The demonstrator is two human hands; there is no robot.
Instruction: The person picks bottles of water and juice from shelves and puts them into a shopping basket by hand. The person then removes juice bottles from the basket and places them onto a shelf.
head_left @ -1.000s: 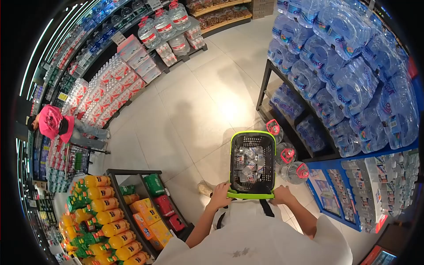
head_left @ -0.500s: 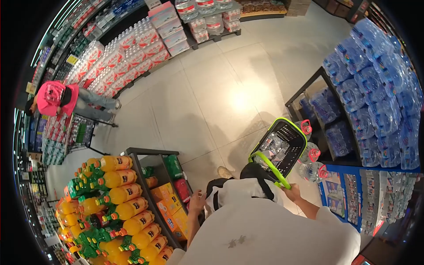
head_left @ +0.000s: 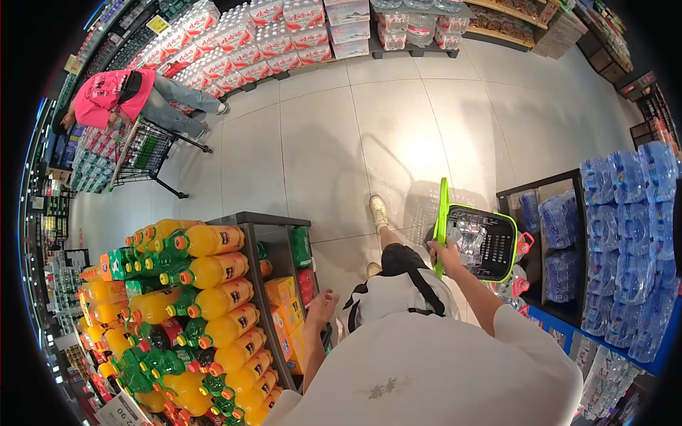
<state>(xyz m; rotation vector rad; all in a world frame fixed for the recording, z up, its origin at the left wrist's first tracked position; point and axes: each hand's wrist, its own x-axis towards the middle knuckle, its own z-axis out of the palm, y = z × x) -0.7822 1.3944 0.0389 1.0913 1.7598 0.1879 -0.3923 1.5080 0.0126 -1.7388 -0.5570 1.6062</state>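
A black basket with a lime-green rim and handle (head_left: 443, 213) hangs at my right side, with small clear bottles (head_left: 469, 240) inside. My right hand (head_left: 445, 257) is wrapped round the green handle. At the left of my body my left hand (head_left: 322, 309) holds nothing, its fingers loosely bent and apart. It is nearest to the dark shelf unit, where orange boxes (head_left: 284, 305) and a red pack (head_left: 307, 285) sit. Orange drink bottles (head_left: 213, 241) and green ones are piled on top of that unit.
At the far left a person in pink (head_left: 114, 96) stands by a shopping cart (head_left: 145, 153). Blue-wrapped water packs (head_left: 614, 241) are stacked on the right. Red-and-white bottle packs (head_left: 234, 42) line the back. Large bottles with red handles (head_left: 524, 243) stand beside the basket.
The view has shifted forward over the floor, and one shoe now shows further ahead. The basket's handle has swung upright in my right hand. The person in pink and the cart appear larger.
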